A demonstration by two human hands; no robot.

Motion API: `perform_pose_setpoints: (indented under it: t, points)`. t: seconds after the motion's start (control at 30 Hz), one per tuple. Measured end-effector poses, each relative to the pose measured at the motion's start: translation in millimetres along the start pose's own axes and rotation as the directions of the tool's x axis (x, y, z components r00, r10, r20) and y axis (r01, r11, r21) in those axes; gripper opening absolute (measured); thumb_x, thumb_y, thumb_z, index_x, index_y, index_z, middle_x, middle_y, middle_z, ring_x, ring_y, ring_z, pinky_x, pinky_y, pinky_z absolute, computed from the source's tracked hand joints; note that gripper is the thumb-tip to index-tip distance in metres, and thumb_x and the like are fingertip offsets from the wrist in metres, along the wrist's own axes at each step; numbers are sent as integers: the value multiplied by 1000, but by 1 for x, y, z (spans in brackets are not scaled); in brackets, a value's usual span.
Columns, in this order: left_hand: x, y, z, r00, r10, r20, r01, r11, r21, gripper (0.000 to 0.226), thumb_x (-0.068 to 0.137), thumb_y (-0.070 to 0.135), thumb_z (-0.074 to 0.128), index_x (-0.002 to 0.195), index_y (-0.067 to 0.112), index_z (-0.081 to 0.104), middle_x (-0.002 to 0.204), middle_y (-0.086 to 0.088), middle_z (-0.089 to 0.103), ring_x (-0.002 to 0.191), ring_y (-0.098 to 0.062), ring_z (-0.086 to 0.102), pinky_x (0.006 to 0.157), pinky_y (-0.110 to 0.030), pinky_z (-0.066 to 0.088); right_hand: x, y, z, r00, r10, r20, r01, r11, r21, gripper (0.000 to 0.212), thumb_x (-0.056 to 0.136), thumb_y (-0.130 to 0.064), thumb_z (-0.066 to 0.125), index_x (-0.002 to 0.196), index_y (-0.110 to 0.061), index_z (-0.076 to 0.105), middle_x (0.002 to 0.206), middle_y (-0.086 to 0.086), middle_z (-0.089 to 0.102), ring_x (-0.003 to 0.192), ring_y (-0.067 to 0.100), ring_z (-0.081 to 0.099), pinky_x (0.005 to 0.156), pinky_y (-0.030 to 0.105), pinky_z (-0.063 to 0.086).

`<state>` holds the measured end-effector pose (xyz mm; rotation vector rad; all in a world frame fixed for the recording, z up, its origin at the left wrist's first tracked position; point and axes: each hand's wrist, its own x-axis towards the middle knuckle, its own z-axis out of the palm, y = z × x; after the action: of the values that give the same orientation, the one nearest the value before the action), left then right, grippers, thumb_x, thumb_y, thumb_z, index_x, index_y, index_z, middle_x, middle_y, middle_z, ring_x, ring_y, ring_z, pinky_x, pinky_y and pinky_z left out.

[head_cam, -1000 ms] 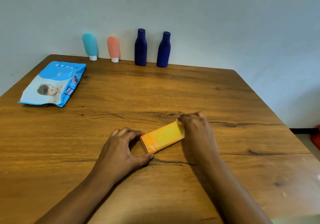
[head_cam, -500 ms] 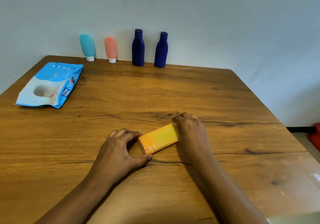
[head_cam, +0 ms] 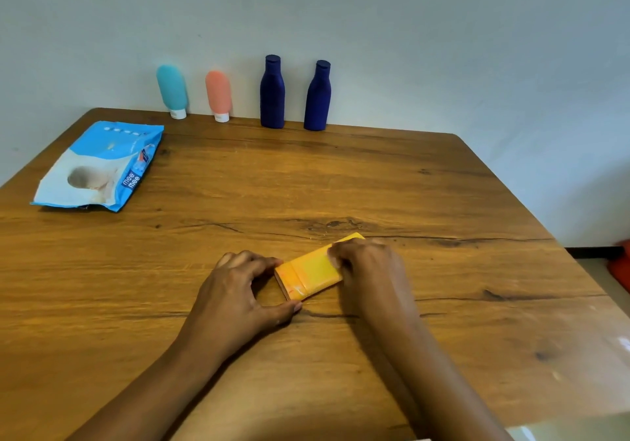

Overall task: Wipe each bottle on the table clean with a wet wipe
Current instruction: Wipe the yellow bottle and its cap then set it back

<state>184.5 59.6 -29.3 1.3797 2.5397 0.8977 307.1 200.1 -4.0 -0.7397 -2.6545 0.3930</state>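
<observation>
Head view, lower centre: pinches cap end of flat-lying yellow bottle [head_cam: 315,270] with thumb and fingertips of left hand [head_cam: 238,299]; clasps far end under curled right hand [head_cam: 370,270].

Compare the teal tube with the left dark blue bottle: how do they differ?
The teal tube is rounded and stands on its white cap; the left dark blue bottle is taller, with a narrow neck and its cap on top. Both stand by the wall.

Both hands [head_cam: 238,294] [head_cam: 370,270] on yellow bottle [head_cam: 312,272]
</observation>
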Motion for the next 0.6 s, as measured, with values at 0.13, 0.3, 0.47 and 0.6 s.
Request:
perform_pose_setpoints:
  t: [0.13, 0.3, 0.47, 0.6]
  points:
    - [-1, 0, -1, 1000, 15, -2, -15, 999, -47, 87, 47, 72, 55, 120, 25, 62, 101, 14, 55, 98, -4, 43, 74, -5, 30, -31, -39, 9, 973, -212, 87, 196, 966, 166, 32, 87, -5, 56, 115, -18, 65, 116, -2, 63, 105, 15, 52, 87, 30, 47]
    - [-1, 1, -1, 1000, 27, -10, -27, 1000, 12, 78, 58, 61, 73, 126, 26, 57, 102, 17, 47, 97, 0, 36, 72, -5, 28, -32, -8, 14, 997, -49, -67, 58, 989, 137, 27, 77, -6, 71, 104, -13, 71, 103, 1, 65, 91, 16, 61, 73, 22, 50]
    - [0, 1, -1, 1000, 29, 3, -29, 999, -24, 90, 49, 73, 51, 124, 24, 60, 102, 14, 53, 98, -2, 40, 74, -5, 29, -48, -29, 19, 983, -184, 8, 181, 972, 147, 29, 77, -4, 70, 105, -13, 69, 104, 1, 63, 92, 15, 58, 71, 24, 53]
    - [1, 0, -2, 999, 33, 7, -33, 999, 19, 93, 49, 79, 47, 125, 26, 59, 102, 14, 53, 96, -2, 39, 72, -5, 29, -35, 7, 13, 994, -45, -103, 56, 993, 102, 24, 83, -8, 66, 106, -13, 70, 103, 1, 63, 92, 15, 58, 76, 29, 54]
